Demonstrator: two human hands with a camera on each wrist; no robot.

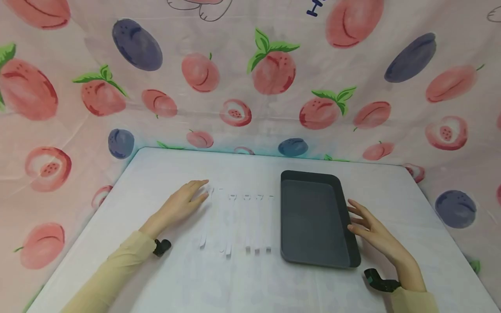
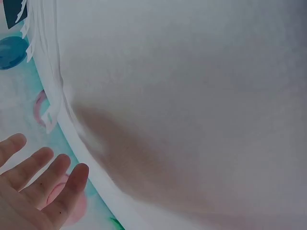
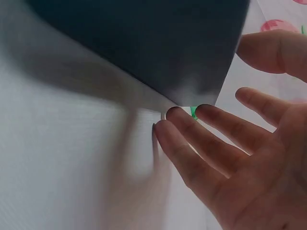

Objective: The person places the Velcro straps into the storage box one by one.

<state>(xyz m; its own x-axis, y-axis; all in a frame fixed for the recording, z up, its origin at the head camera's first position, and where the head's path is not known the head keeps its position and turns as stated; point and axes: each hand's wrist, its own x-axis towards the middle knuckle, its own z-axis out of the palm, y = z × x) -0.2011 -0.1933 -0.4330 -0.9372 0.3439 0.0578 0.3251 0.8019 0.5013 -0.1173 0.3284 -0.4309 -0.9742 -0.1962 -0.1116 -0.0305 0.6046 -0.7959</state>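
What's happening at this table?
A person has both hands over a white table. The left hand, fingers loose, is beside the left end of a row of thin white strips. The right hand is at the right edge of a dark tray, fingers spread, apparently touching it. The strips lie left of the tray, on the table.

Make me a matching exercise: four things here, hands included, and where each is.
1. Dark grey rectangular tray
2. Row of thin white strips
3. Left hand
4. Right hand

A. Between the left hand and the tray
B. At the tray's right edge
C. Between the strips and the right hand
D. At the row's left end

Pairs: 1-C, 2-A, 3-D, 4-B
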